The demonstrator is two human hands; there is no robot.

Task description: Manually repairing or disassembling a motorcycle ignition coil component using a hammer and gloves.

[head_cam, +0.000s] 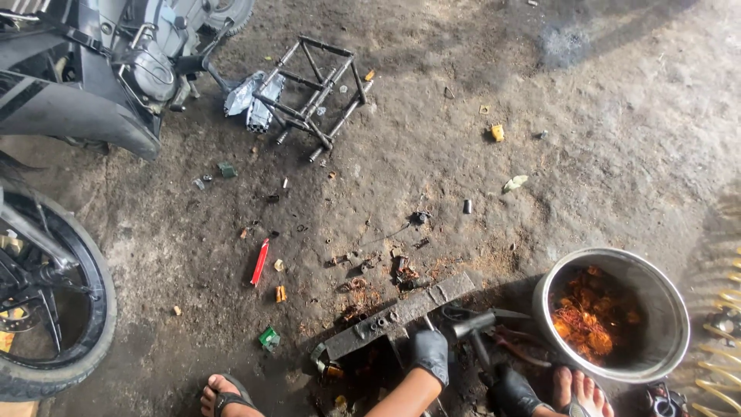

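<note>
Left hand: wearing a black glove, closing its fingers around a thin metal tool whose top is showing just above the fist; the tool's kind cannot be told. The fist is sitting against the near edge of a flat steel bar that is lying slantwise on the dirt floor.

Right hand: also wearing a black glove, curling low at the bottom edge of the view; it is gripping the lower end of a dark hammer, whose head is pointing left just beside the bar's right end. How tightly the fingers are closing cannot be told.

Feet: one sandalled foot is resting left of the hands, another right of them.

Steel bowl: standing right of the hands, holding a tangle of orange-red copper wire.

Surroundings: a red strip and a green scrap are lying left of the bar. A welded metal frame is standing well apart, at the top. A motorcycle is occupying the upper left, its front wheel filling the left edge.
</note>
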